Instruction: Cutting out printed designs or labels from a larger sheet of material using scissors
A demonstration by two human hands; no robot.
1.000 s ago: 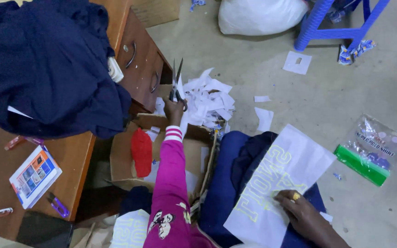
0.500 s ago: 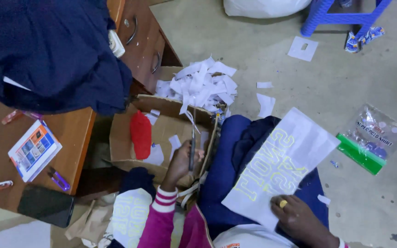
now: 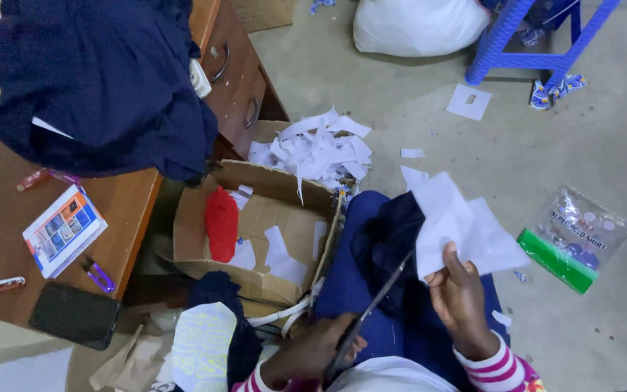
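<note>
My left hand point(image 3: 312, 353) is at the bottom centre, gripping dark scissors point(image 3: 377, 301) whose blades point up and right toward a white paper sheet point(image 3: 459, 226). My right hand point(image 3: 461, 299) pinches the lower edge of that sheet and holds it up over the navy cloth point(image 3: 371, 247) on my lap. The scissor tips sit just left of the paper's lower corner. Both wrists show pink-and-white striped cuffs.
An open cardboard box point(image 3: 255, 218) with a red cloth point(image 3: 221, 221) and paper scraps stands to the left, with a heap of white offcuts point(image 3: 317, 149) behind it. A wooden desk point(image 3: 121, 218) carries a navy garment, booklet and phone point(image 3: 74, 314). A plastic packet point(image 3: 575, 236) lies right; a blue stool point(image 3: 527, 36) stands beyond.
My left hand brought the scissors from the scrap heap back to my lap. My right hand lifted the white sheet off my lap and now holds it raised, its plain side up.
</note>
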